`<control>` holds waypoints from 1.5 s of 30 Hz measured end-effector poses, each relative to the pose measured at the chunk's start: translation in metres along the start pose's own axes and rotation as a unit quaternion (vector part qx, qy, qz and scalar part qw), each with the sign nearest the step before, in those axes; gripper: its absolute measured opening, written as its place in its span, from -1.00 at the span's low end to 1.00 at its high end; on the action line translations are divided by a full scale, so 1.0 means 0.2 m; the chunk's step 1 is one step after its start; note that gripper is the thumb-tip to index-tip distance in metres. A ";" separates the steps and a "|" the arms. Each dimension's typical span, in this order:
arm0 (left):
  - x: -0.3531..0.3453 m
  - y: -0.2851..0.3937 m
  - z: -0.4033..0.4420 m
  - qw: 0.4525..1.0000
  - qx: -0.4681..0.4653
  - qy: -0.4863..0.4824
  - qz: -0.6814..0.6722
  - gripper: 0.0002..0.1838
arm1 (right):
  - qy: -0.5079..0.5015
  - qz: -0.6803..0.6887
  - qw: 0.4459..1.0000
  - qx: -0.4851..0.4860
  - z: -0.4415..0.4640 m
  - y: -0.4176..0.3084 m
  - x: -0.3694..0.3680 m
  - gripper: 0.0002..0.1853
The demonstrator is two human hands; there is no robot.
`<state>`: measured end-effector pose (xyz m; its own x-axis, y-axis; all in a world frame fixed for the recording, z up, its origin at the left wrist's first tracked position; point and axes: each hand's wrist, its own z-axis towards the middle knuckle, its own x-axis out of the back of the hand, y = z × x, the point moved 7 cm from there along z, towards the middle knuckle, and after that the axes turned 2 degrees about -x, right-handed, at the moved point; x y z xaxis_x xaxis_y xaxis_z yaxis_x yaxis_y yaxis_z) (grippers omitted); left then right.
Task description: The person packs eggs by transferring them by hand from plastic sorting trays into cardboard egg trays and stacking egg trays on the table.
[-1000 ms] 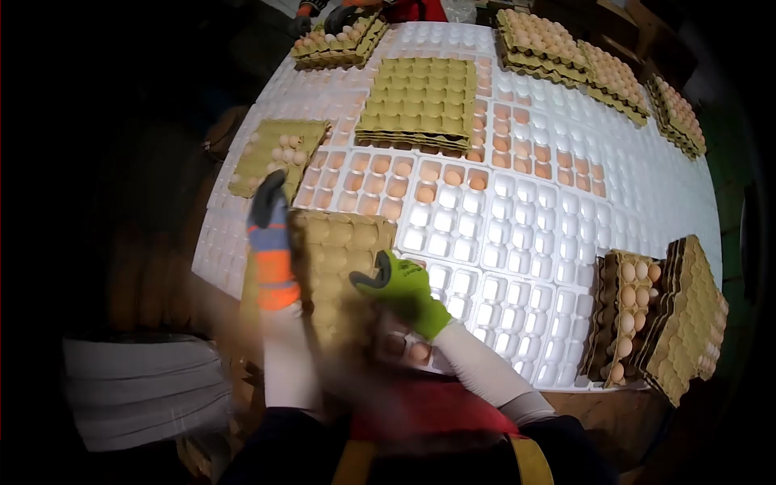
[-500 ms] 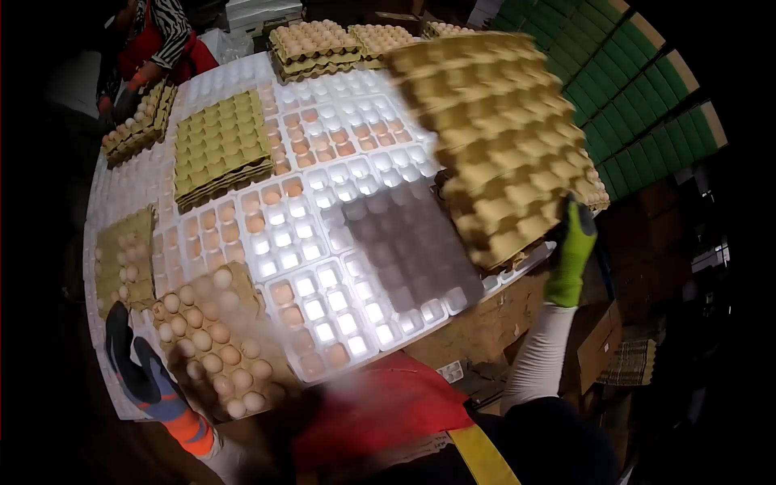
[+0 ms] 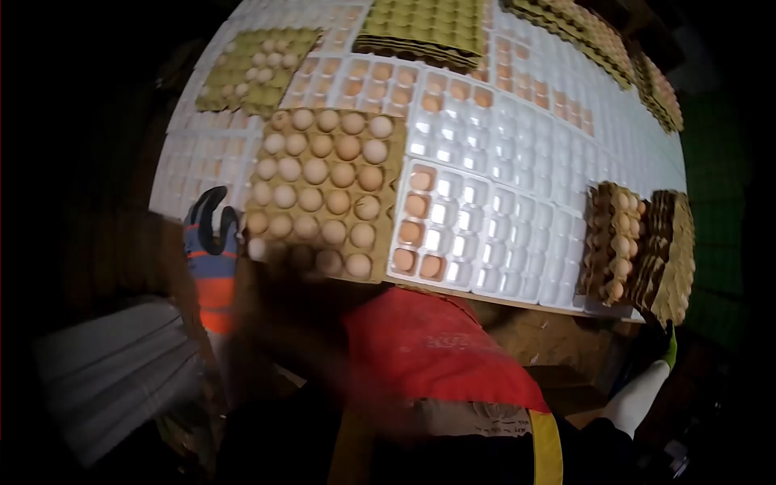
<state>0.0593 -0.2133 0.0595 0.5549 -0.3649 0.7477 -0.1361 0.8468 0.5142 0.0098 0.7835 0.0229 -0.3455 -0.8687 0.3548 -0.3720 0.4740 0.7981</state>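
My left hand (image 3: 212, 242), in a grey-blue and orange glove with black fingers, is beside the left edge of a cardboard egg tray (image 3: 390, 202). Its thumb and fingers stand apart with nothing between them. Rows of brown and pale eggs (image 3: 315, 171) fill most of that tray. At the far right, my right hand (image 3: 669, 343), in a green glove, grips the near corner of a stack of egg trays (image 3: 669, 259); its fingers are partly hidden. Immediately left of that stack stands a cardboard tray holding eggs (image 3: 621, 246).
White plastic egg trays (image 3: 505, 214) cover the table, some pockets holding eggs. A yellowish stack of cardboard trays (image 3: 420, 32) lies at the back. A partly filled tray (image 3: 259, 69) is at back left, and loaded stacks (image 3: 582, 36) stand at back right.
The view has swung left, bringing the full egg tray toward the middle. The trays at my right hand have gone from raised over the table to low at its right edge.
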 end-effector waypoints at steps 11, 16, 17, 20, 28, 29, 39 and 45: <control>-0.56 0.32 -0.45 0.892 -0.260 -0.270 0.254 -0.64 | 0.481 0.693 0.506 0.177 -0.10 -0.89 2.62 -0.63; -0.31 0.30 -0.39 0.958 -0.246 -0.146 0.008 -0.57 | 0.450 0.574 0.565 0.386 -0.37 -1.87 3.11 -0.48; -0.30 0.27 -0.41 0.958 -0.248 -0.146 0.007 -0.57 | 0.486 0.573 0.553 0.360 -0.36 -1.97 3.11 -0.50; -0.35 -0.03 -0.43 0.914 0.165 -0.192 -0.318 -0.57 | 0.377 0.595 0.570 0.423 -0.33 -2.03 3.13 -0.58; -0.58 0.36 -0.08 0.961 -0.197 -0.189 -0.035 -0.65 | -0.063 0.887 0.155 0.431 -0.20 -1.88 2.96 -0.57; -0.68 0.42 -0.05 0.938 -0.259 -0.218 0.067 -0.64 | -0.078 0.890 0.148 0.424 -0.19 -1.87 2.96 -0.57; -0.73 0.24 0.19 0.928 -0.059 -0.333 -0.154 -0.57 | 0.329 0.707 0.530 0.333 -0.31 -1.83 3.18 -0.45; -0.75 -0.60 0.94 0.967 0.137 -0.092 0.193 -0.42 | 0.355 0.646 0.600 0.312 -0.35 -1.87 3.26 -0.48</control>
<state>-0.1608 -0.3328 -0.0349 0.2672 -0.1251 0.9555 -0.5311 0.8082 0.2544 -0.0170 0.0296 -0.0099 -0.3220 0.5436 0.7752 -0.5158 0.5859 -0.6251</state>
